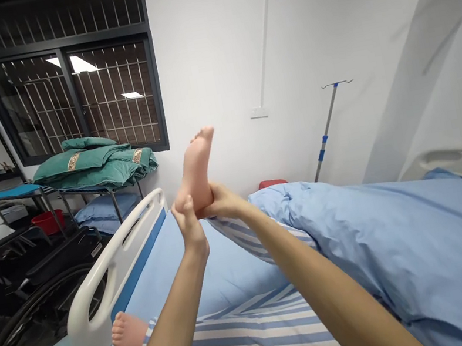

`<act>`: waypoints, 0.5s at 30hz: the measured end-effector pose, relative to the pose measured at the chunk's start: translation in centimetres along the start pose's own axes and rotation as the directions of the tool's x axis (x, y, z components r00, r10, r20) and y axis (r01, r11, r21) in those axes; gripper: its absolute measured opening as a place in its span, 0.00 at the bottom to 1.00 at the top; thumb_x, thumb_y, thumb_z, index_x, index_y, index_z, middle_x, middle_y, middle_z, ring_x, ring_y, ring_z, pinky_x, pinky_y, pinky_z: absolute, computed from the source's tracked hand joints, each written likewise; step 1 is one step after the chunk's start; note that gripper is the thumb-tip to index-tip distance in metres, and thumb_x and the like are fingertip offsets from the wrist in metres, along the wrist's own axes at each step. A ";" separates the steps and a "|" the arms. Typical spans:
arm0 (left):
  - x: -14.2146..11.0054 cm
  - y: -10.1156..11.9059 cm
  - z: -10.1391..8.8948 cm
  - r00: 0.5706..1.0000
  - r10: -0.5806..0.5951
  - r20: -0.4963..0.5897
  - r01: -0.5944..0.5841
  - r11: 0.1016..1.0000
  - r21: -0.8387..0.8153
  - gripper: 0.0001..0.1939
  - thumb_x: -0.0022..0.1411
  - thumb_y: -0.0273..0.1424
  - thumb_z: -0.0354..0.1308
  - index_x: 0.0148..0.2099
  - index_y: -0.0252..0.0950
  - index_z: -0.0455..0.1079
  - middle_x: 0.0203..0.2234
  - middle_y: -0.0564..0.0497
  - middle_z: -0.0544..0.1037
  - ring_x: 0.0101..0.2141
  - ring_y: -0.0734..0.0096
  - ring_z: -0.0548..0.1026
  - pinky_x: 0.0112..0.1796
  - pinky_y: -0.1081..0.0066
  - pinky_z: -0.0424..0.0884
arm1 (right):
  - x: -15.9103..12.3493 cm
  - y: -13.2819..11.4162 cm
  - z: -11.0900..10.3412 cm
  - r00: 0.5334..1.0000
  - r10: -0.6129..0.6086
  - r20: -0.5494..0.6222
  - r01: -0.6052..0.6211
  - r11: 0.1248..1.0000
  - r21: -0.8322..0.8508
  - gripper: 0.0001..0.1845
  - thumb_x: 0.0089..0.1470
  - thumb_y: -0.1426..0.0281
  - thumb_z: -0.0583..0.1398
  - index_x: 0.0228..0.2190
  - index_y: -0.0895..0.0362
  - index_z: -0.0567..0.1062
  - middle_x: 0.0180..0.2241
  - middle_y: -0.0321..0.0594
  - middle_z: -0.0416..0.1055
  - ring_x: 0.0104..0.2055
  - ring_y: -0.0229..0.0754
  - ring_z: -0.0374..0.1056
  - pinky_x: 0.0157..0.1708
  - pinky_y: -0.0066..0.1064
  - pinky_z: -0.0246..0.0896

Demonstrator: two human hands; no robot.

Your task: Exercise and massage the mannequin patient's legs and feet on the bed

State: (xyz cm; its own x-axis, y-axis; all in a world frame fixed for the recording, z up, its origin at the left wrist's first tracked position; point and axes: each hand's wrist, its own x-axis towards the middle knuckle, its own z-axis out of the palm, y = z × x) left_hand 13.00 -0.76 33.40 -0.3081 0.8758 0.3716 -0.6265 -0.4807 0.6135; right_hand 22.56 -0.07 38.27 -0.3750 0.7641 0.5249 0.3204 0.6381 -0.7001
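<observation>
A mannequin's raised foot point(196, 164) points its toes upward above the bed, its leg in blue-and-white striped trousers point(247, 239). My left hand point(189, 225) is closed around the heel, thumb on the sole side. Around the ankle, my right hand point(223, 201) grips from the other side; part of its fingers is hidden behind the ankle. The other mannequin foot point(128, 332) rests on the mattress near the footboard, with its striped trouser leg point(259, 332) lying flat along the near side.
A white footboard point(98, 280) bounds the bed at left, with a wheelchair point(48, 277) beyond it. A blue quilt point(357, 228) is heaped at right. Green folded bedding point(95, 164) lies on a stand below the window. An IV pole point(326, 132) rises behind the bed.
</observation>
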 end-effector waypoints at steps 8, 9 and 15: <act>-0.9 0.5 2.4 0.999 0.005 -0.046 -0.005 1.000 -0.006 0.21 0.53 0.41 0.58 0.47 0.39 0.62 0.42 0.51 0.73 0.45 0.66 0.71 0.45 0.67 0.67 | -0.8 -1.5 -1.7 0.999 -0.003 -0.043 0.003 1.000 -0.004 0.29 0.33 0.68 0.66 0.41 0.59 0.67 0.36 0.38 0.71 0.38 0.45 0.69 0.32 0.31 0.65; -1.0 0.6 1.7 0.998 -0.005 -0.057 0.004 1.000 -0.014 0.21 0.52 0.41 0.59 0.47 0.39 0.64 0.41 0.51 0.73 0.45 0.66 0.72 0.45 0.67 0.67 | -0.9 -1.1 -1.1 1.000 0.001 -0.020 -0.001 1.000 -0.001 0.29 0.34 0.68 0.66 0.42 0.59 0.67 0.37 0.38 0.71 0.39 0.45 0.69 0.32 0.30 0.65; -0.5 0.1 -5.6 0.984 -0.141 -0.105 0.128 0.984 -0.124 0.22 0.50 0.41 0.58 0.46 0.36 0.69 0.38 0.50 0.76 0.41 0.66 0.73 0.40 0.71 0.68 | -1.0 2.8 5.4 0.996 0.073 0.054 -0.061 0.977 -0.203 0.31 0.34 0.64 0.65 0.43 0.55 0.65 0.38 0.35 0.71 0.37 0.45 0.68 0.32 0.31 0.60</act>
State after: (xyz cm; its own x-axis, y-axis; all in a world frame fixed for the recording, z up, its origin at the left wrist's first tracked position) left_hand 9.02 -0.99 29.38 -0.2902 0.9346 0.2059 -0.7447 -0.3556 0.5647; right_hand 19.13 0.46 33.22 -0.3968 0.8025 0.4456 0.5128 0.5964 -0.6175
